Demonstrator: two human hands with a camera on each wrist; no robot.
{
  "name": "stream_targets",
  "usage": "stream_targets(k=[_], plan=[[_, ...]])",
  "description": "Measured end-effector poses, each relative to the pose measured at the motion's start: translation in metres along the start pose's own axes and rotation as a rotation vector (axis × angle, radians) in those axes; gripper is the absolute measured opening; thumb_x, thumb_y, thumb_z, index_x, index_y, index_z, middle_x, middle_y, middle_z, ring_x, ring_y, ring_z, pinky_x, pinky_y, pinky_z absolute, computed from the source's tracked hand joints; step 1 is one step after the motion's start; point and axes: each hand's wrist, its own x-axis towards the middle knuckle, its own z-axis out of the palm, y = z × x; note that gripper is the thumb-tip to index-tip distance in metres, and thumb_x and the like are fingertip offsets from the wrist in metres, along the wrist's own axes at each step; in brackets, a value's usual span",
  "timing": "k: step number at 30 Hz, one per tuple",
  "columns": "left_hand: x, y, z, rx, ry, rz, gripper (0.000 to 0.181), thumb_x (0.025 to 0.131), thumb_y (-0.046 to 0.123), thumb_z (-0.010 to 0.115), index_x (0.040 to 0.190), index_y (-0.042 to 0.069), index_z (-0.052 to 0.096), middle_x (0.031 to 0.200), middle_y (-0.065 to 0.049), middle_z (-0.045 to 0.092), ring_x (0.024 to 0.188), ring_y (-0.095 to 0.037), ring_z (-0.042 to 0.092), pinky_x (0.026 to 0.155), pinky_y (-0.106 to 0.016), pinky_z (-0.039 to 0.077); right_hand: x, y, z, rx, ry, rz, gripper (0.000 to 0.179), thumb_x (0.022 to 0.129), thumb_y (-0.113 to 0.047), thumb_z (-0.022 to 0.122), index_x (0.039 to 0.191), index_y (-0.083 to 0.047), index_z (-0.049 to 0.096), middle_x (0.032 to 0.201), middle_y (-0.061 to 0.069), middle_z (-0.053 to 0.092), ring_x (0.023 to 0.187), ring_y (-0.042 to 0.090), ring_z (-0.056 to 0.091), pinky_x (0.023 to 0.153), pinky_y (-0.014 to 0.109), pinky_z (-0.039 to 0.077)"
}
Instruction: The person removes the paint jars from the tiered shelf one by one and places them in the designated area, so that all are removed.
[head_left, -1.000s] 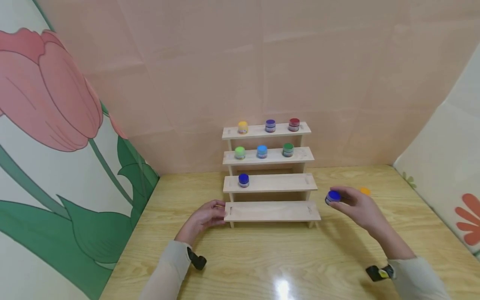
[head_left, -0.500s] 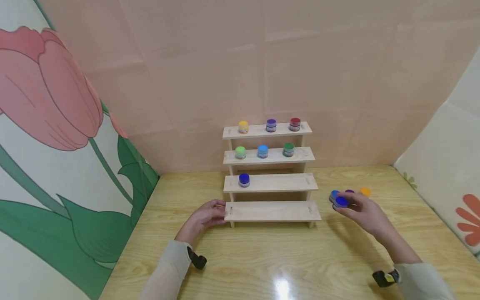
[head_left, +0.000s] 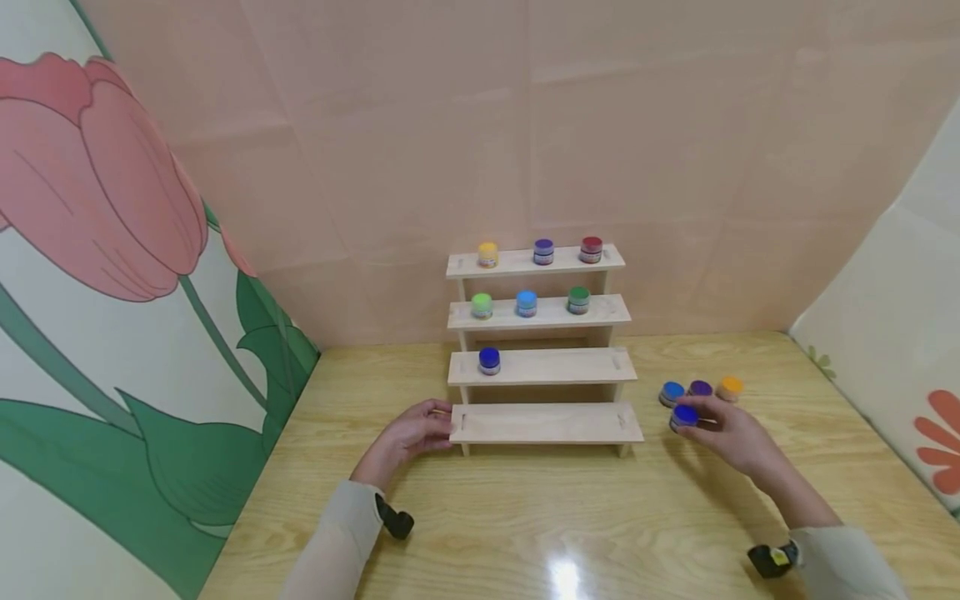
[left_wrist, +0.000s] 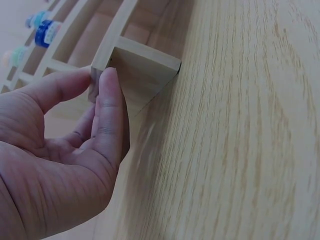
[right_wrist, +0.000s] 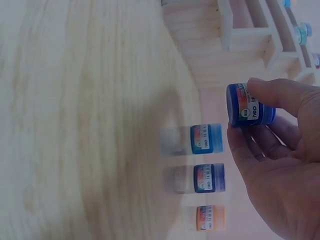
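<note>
A stepped wooden display rack [head_left: 546, 423] stands mid-table. My left hand [head_left: 412, 432] pinches the left end of its lowest board between thumb and fingers, with the board's corner [left_wrist: 95, 82] showing in the left wrist view. To the right of the rack, my right hand [head_left: 731, 433] holds a small dark blue paint jar [head_left: 684, 417] by thumb and fingertips. In the right wrist view this jar [right_wrist: 249, 105] is tilted on its side relative to the picture, its label facing the camera. Just behind it on the table stand a lighter blue jar [head_left: 672, 393], a purple jar [head_left: 700, 389] and an orange jar [head_left: 729, 388].
On the top step are yellow [head_left: 487, 255], purple [head_left: 543, 252] and red jars [head_left: 591, 249]. Below them sit light green [head_left: 482, 306], sky blue [head_left: 527, 303] and dark green jars [head_left: 578, 300]. One dark blue jar [head_left: 489, 361] occupies the third step's left. A pink backdrop [head_left: 390, 183] rises behind.
My right hand has carried the dark blue jar slightly rightward, down and toward me, uncovering the jars behind it. The left hand keeps its hold on the rack.
</note>
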Motion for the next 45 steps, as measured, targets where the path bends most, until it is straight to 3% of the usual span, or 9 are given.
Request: stream_targets(k=[7,13,27,34,45], plan=[[0.001,-0.001,-0.001,0.007,0.001,-0.006,0.047,0.092,-0.006,0.065,0.134,-0.003,0.046,0.104,-0.008,0.059,0.083,-0.018,0.063,0.070,-0.027,0.060,0.001,0.011,0.002,-0.038,0.008,0.003,0.055,0.096,-0.028,0.072,0.138,0.002,0.056,0.138,0.037,0.050,0.117,0.052,0.058,0.085,0.036,0.060],[0.001,-0.001,-0.001,0.006,0.004,-0.012,0.047,0.092,-0.005,0.066,0.135,-0.003,0.047,0.104,-0.008,0.059,0.083,-0.018,0.063,0.071,-0.028,0.060,0.003,0.019,0.005,-0.046,-0.003,0.028,0.056,0.096,-0.029,0.072,0.138,0.003,0.055,0.138,0.036,0.051,0.118,0.052,0.058,0.089,0.049,0.058],[-0.001,-0.001,-0.001,0.004,-0.005,0.001,0.046,0.092,-0.005,0.066,0.134,-0.003,0.047,0.105,-0.009,0.060,0.084,-0.019,0.064,0.072,-0.028,0.061,0.005,0.028,0.008,-0.055,-0.019,0.058,0.056,0.094,-0.028,0.074,0.136,0.004,0.056,0.135,0.036,0.053,0.118,0.052,0.057,0.086,0.038,0.059],[0.001,-0.002,-0.002,-0.001,-0.004,-0.003,0.046,0.092,-0.005,0.066,0.134,-0.004,0.047,0.105,-0.009,0.060,0.083,-0.019,0.064,0.071,-0.028,0.061,0.007,0.031,0.008,-0.055,-0.027,0.073,0.056,0.094,-0.029,0.074,0.136,0.005,0.056,0.135,0.038,0.053,0.117,0.052,0.058,0.091,0.054,0.055],[0.004,-0.003,-0.001,-0.008,0.011,-0.011,0.046,0.092,-0.004,0.066,0.134,-0.002,0.048,0.108,-0.009,0.061,0.086,-0.020,0.065,0.071,-0.029,0.061,0.007,0.028,0.009,-0.044,-0.038,0.102,0.056,0.095,-0.029,0.073,0.136,0.005,0.054,0.134,0.038,0.053,0.119,0.054,0.056,0.096,0.063,0.049]])
